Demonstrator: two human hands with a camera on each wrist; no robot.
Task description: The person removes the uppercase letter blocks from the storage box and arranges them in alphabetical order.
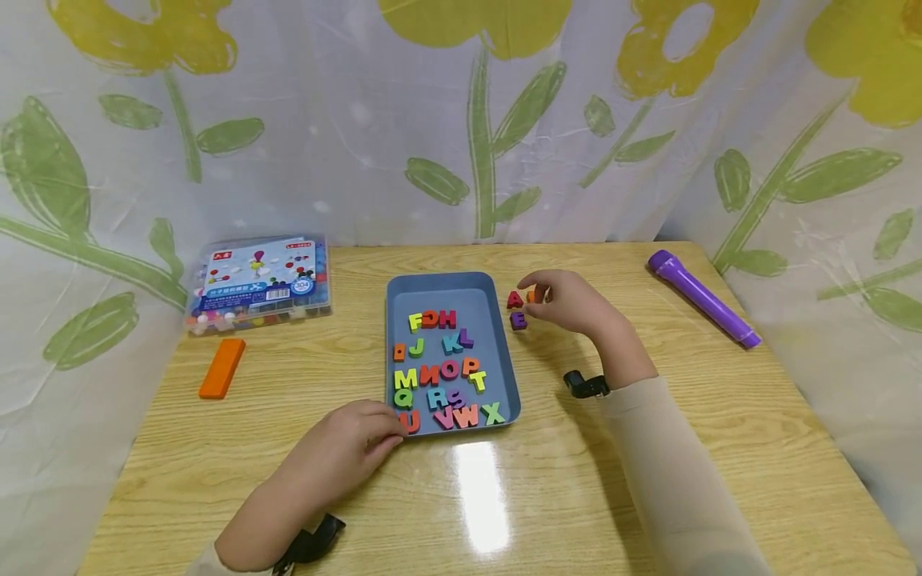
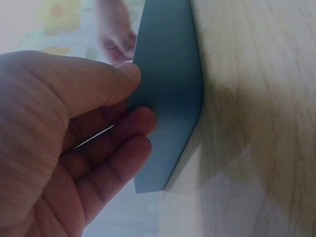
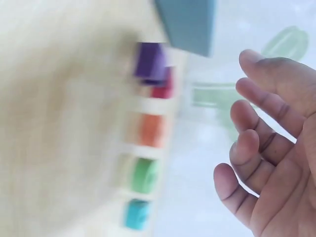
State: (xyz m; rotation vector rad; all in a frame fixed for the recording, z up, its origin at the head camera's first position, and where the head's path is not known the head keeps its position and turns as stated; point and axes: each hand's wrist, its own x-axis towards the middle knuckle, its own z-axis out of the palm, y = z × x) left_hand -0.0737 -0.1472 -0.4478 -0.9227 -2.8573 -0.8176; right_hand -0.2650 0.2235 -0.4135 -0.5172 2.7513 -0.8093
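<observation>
Tabletop: tray [image 1: 497, 336] lengthwise front-to-back (left hand [image 1: 346, 452] touching).

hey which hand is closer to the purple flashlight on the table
Right. The right hand sits by the loose letters beside the blue tray, on the same side as the purple flashlight; the left hand rests at the tray's near-left corner, farther away.
</observation>
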